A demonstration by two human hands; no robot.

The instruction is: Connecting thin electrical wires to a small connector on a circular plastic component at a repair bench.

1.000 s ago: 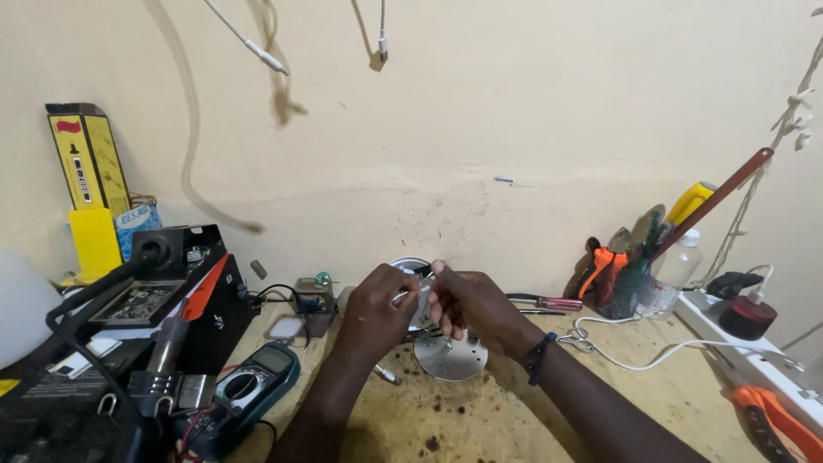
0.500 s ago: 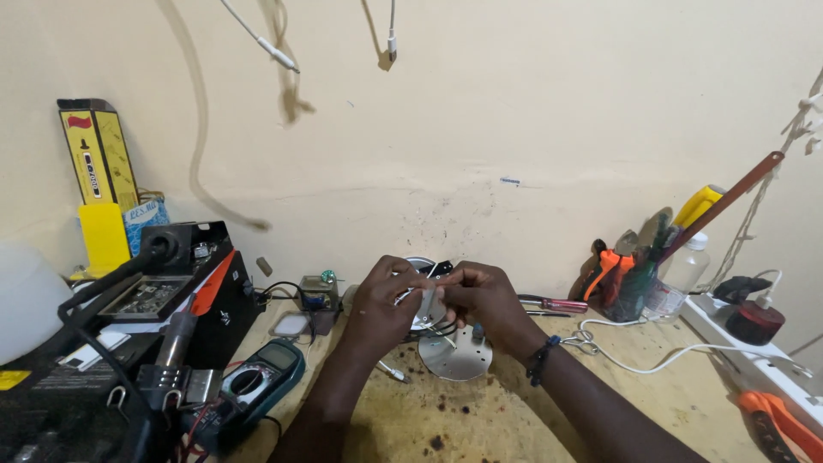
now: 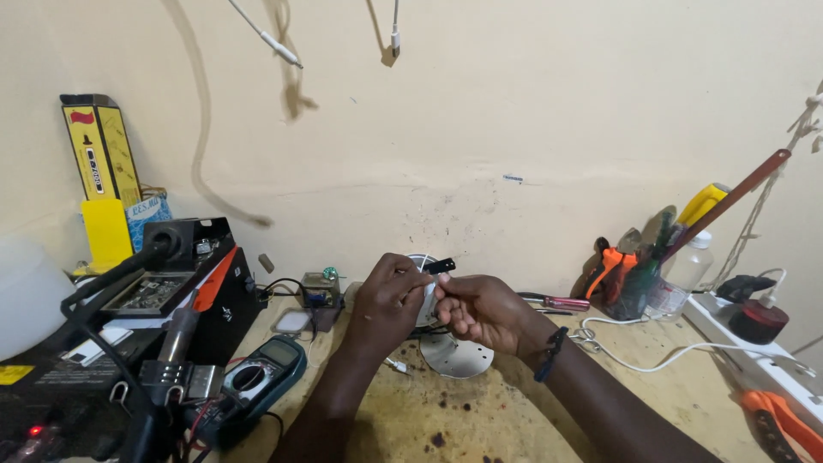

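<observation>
My left hand (image 3: 387, 302) and my right hand (image 3: 480, 310) meet at the middle of the workbench, fingers closed together on a small black part (image 3: 440, 267) that sticks up between them. Behind the fingers a round silvery piece (image 3: 420, 260) shows, mostly hidden. Just below the hands a round metal disc (image 3: 457, 355) lies flat on the bench. A dark band is on my right wrist.
A multimeter (image 3: 261, 378) and a black soldering station (image 3: 176, 283) stand at the left. A cup of tools (image 3: 630, 287), a red-handled screwdriver (image 3: 557, 302), a clear bottle (image 3: 690, 266), a white power strip (image 3: 754, 347) and white cable (image 3: 651, 360) sit at the right. Cables hang on the wall.
Both hands have lifted slightly off the metal disc and the small black part now stands out above the fingers. The view has shifted a little.
</observation>
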